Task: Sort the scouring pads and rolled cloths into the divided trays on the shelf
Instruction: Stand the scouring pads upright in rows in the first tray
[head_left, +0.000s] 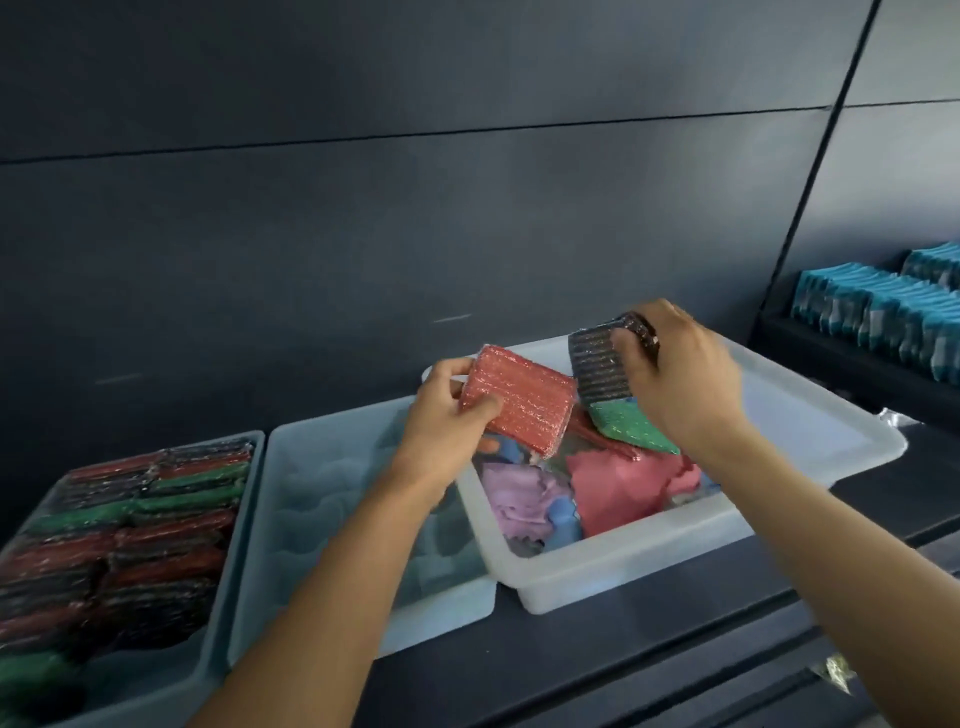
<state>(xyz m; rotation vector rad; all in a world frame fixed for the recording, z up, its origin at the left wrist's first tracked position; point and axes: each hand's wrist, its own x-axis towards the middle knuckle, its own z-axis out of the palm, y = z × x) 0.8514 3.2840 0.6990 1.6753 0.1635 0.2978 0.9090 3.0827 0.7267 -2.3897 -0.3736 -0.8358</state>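
Gripping a red scouring pad (519, 408), left hand (441, 436) curls around it; right hand (680, 379) clutches a dark pad (597, 371). Both hover over the cloth-filled bin (649, 561).

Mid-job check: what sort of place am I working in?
Likely a shop aisle or stockroom: dark shelving with a panelled back wall, a tray packed with rows of wrapped pads, and blue packs lined up to the right.

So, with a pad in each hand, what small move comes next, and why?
Probably swing the red pad in the left hand to the far-left tray, which already holds red, green and dark pads; the right hand with its dark pad can follow.
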